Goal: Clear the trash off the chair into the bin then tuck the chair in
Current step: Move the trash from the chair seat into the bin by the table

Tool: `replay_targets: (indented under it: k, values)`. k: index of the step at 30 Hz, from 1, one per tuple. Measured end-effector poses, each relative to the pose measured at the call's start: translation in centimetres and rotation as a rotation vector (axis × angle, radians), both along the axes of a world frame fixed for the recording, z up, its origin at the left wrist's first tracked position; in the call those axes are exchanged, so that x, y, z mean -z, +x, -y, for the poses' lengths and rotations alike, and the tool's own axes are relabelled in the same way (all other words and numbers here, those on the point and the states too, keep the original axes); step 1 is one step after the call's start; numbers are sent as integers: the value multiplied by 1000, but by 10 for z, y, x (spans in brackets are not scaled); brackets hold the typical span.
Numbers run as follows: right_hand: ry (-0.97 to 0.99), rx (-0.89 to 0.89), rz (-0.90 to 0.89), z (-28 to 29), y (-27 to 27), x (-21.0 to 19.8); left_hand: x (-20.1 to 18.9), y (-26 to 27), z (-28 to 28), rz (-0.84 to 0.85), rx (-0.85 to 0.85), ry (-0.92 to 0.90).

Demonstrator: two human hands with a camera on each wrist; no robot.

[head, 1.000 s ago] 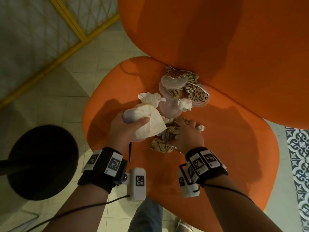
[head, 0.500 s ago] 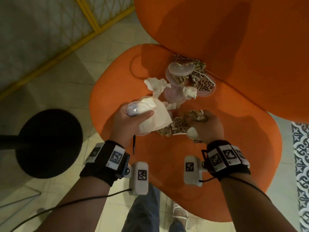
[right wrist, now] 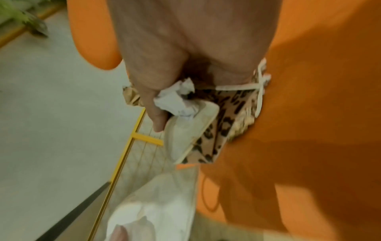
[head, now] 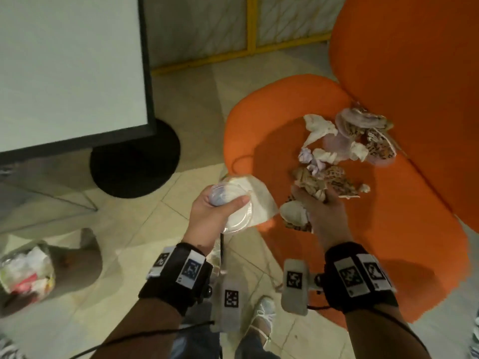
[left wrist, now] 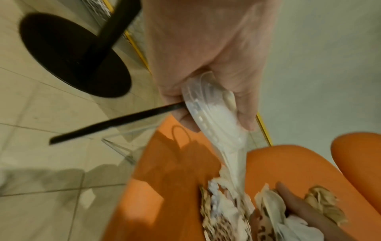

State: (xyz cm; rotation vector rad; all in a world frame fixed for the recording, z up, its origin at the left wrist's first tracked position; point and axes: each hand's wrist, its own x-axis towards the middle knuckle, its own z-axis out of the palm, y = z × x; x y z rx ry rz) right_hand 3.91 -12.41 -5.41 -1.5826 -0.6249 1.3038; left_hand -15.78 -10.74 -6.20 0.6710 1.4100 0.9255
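Note:
The orange chair (head: 388, 242) fills the right of the head view, and a pile of trash (head: 357, 141) lies on its seat: clear lids, crumpled tissues, leopard-print paper. My left hand (head: 225, 200) hovers over the seat's left edge. It grips a clear plastic lid (left wrist: 208, 104), a white napkin (head: 259, 203) and a black straw (left wrist: 115, 122). My right hand (head: 315, 200) is just above the seat, curled round leopard-print paper (right wrist: 226, 117) and a crumpled tissue (right wrist: 175, 101). The bin (head: 77, 265), with trash inside, stands on the floor at the lower left.
A white-topped table (head: 64, 68) on a black round base (head: 134, 161) stands left of the chair. A yellow-framed partition (head: 248, 27) runs behind. The chair's backrest (head: 414, 73) rises at the right. My feet (head: 261, 320) stand on the tiled floor below.
My right hand has gathered leopard paper and tissue and lifted off the seat. Both hands have moved towards the seat's left edge. The view has swung left, bringing the table and bin in.

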Motion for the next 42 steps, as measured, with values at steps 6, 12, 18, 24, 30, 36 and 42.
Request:
replay_targets:
  k: [6, 12, 18, 24, 30, 36, 42]
  values:
    - [-15, -298, 57, 1, -154, 16, 7, -148, 54, -68, -289, -46]
    - [-245, -642, -71, 8, -349, 49, 25, -325, 125, -111, -621, -142]
    - [-286, -846, 27, 28, -560, 100, 72, -510, 180, -205, -863, -198]
    - [-259, -865, 171, 41, -716, 171, 162, -653, 196, -446, -857, -440]
    - [-275, -872, 382, 48, -784, 250, 227, -712, 169, -635, -587, -597]
    - [-46, -968, 509, 62, -796, 285, 263, -727, 142, -766, -513, -524]
    - [232, -1233, 711, 74, -791, 305, 290, -702, 124, -729, -340, -353]
